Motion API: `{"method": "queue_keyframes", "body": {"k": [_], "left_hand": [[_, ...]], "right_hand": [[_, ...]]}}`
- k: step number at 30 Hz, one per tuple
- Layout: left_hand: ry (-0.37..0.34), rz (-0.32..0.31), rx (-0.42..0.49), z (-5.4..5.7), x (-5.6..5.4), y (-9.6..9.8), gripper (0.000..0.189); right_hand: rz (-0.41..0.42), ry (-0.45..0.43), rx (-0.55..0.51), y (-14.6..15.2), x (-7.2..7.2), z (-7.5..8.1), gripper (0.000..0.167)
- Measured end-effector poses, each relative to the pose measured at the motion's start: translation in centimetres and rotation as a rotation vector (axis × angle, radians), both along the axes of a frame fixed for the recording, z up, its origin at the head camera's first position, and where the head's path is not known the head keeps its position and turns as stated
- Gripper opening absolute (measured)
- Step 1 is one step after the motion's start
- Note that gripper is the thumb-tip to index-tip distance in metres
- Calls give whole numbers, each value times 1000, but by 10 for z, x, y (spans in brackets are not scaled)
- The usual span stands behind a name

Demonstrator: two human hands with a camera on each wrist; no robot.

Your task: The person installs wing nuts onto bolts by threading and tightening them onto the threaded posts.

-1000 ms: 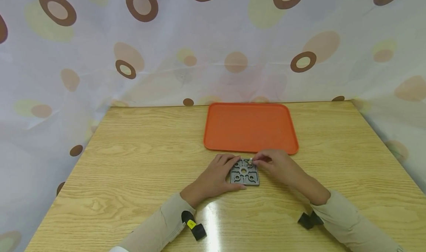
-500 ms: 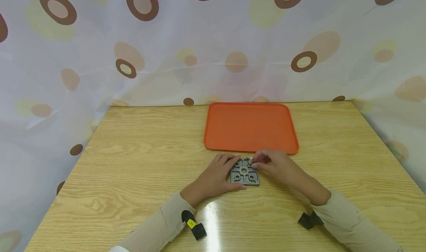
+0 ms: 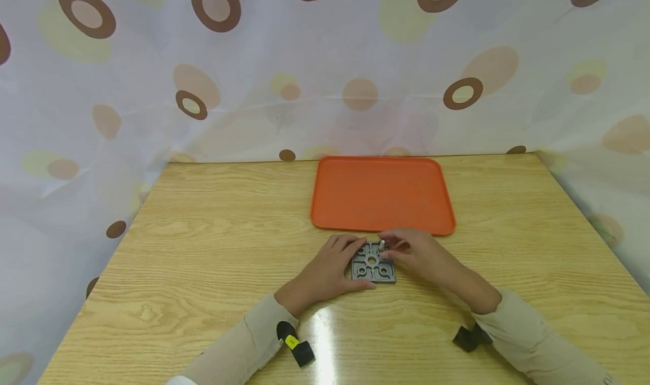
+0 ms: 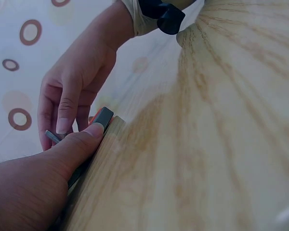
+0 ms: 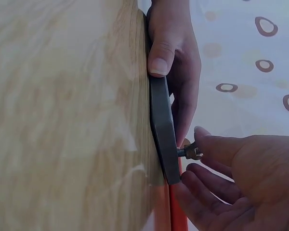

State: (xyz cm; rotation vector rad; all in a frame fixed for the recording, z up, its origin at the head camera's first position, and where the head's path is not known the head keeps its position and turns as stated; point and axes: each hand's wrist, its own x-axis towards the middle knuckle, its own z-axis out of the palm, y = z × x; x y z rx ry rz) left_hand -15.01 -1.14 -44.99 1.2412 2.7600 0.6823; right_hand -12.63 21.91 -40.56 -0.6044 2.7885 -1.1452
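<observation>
A square grey metal plate (image 3: 372,276) with raised rings and ribs lies on the table in the head view. My left hand (image 3: 330,269) grips it from the left, thumb along its near edge and fingers at the far edge. At the plate's far right corner stands a small metal bolt (image 5: 190,151), its threaded shank meeting the plate's face in the right wrist view. My right hand (image 3: 424,255) has thumb and fingers curled round the bolt's outer end. In the left wrist view, the plate's edge shows beyond the left thumb (image 4: 82,144), and the fingers partly hide the bolt.
An orange tray (image 3: 383,196) lies just beyond the plate, close behind the right hand. The wooden table (image 3: 228,221) extends to both sides. A patterned sheet (image 3: 325,91) hangs along its back and sides.
My right fingers have shifted slightly left around the bolt, the index finger reaching over its far side and the thumb on the near side. The left hand and plate stay in place.
</observation>
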Motion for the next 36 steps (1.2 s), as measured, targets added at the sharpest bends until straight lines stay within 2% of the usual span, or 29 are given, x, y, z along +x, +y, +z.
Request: {"method": "queue_keyframes", "body": {"k": [6, 14, 19, 30, 36], "left_hand": [[-3, 1, 0, -1, 0, 0, 93], [-9, 4, 1, 2, 1, 0, 93], [-18, 4, 1, 2, 1, 0, 93], [-15, 4, 4, 1, 1, -1, 93], [-18, 1, 11, 2, 1, -1, 93]], "right_hand": [[12, 12, 6, 0, 1, 0, 39], [-37, 17, 20, 1, 1, 0, 38], [-54, 28, 34, 2, 1, 1, 31], [-72, 108, 72, 3, 0, 1, 14], [-80, 111, 85, 3, 0, 1, 10]]}}
